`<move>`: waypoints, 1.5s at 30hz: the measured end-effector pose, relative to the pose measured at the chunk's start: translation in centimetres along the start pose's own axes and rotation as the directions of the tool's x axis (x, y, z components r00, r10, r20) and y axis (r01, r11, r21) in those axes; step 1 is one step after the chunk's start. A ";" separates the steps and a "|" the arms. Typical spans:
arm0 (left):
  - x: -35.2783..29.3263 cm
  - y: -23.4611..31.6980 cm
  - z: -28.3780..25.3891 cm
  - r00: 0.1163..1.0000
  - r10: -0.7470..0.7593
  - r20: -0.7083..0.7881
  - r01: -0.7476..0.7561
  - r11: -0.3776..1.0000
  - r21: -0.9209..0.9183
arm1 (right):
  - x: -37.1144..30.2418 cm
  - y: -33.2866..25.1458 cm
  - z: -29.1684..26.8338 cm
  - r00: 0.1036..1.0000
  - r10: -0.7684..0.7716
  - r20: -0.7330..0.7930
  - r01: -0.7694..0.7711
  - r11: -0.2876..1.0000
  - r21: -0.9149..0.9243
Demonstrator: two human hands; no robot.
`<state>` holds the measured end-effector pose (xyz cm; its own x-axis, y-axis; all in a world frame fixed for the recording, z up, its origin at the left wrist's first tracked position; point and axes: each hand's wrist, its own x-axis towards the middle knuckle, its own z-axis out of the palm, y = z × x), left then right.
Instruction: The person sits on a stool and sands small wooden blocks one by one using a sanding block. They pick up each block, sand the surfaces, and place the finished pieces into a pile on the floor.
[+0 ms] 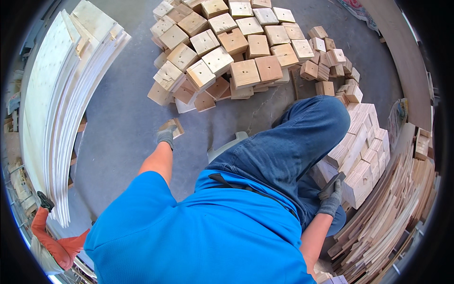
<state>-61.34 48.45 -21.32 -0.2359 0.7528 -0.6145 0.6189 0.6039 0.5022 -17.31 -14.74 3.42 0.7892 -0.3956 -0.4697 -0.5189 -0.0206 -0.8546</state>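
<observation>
Left hand [165, 135], grey-gloved, fingers curled round a small tan squarish wooden block [178, 128], partly covered by the glove. Arm reaches forward and left of the body. Can't tell if the block touches the grey concrete floor [118, 118] or is just above it. Its long axis is unclear with the fingers over it; visible edge slants away to the right.

Key relation: the big heap of pale and tan wooden blocks with small dark holes [246, 73] lies ahead and to the right of the held block, near its closest edge but apart from it. Left hand is clearly nearer the heap.

Right hand [330, 202], also grey-gloved, is low at the right, well apart from the left, fingers bent round a dark grey flat slab [337, 180]; kind can't be told. Slab's long axis runs diagonally, far end up and right, toward the neat stack of pale layered-wood blocks [360, 184]. Stack sits just beside that hand, on its right; contact can't be told. Right hand is the nearer one there. Bent knee in blue jeans [326, 116] lies between the left hand and the stack.
</observation>
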 end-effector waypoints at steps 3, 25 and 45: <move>1.1 -0.3 -0.2 0.998 -0.021 -0.060 0.022 0.999 0.024 | -0.1 -0.2 -0.3 1.000 0.012 0.018 -0.012 1.000 -0.019; 8.5 10.7 -9.8 0.865 -0.006 -0.501 -0.003 1.000 -0.016 | -2.4 -2.1 1.1 1.000 -0.018 0.021 0.019 0.997 -0.077; 18.1 20.5 -2.9 0.924 0.146 -0.354 -0.176 0.983 -0.053 | -4.9 -6.0 -1.7 0.989 -0.142 -0.049 0.131 0.974 -0.186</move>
<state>-55.11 75.21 -20.34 -0.3924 0.8764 -0.2791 0.6101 0.4751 0.6342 -18.65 -14.20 11.25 0.8380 -0.4330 -0.3321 -0.4632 -0.2427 -0.8524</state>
